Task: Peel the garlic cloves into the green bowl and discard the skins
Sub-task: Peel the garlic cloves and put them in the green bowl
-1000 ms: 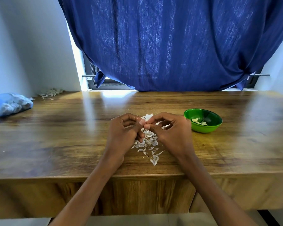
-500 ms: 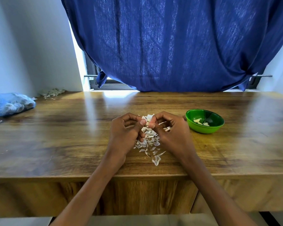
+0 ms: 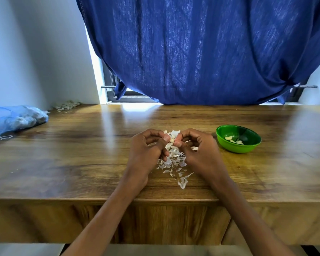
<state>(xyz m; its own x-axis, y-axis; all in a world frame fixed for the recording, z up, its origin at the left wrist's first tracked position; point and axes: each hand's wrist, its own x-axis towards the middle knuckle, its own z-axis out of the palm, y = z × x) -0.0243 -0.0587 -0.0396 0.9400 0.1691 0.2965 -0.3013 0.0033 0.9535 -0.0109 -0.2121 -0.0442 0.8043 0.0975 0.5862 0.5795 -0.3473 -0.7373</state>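
Left hand [image 3: 146, 154] and right hand [image 3: 199, 154], seen from above, meet over the middle of the wooden table [image 3: 63, 163]. Both are curled, knuckles raised, with the thumbs and forefingers drawn together at a single point. Between those fingertips sits one pale garlic clove [image 3: 172, 140], pinched from the left by the left thumb and forefinger and from the right by the right thumb and forefinger. The remaining fingers of each hand are bent inward toward the palm; whether they touch the clove cannot be told. Both forearms reach in over the near edge of the table.

Directly beneath and between the hands lies a scatter of white garlic skins [image 3: 174, 163], spreading toward the near edge, where one larger flake lies apart from the rest.

To the right of the right hand, near but not touching it, stands the green bowl [image 3: 238, 147], holding a few pale peeled cloves [image 3: 229, 138].

At the far left a blue mesh bag [image 3: 13, 117] rests on the table, with a second small heap of skins [image 3: 67, 105] in the corner behind it. A blue curtain [image 3: 201, 52] hangs across the window beyond the table.
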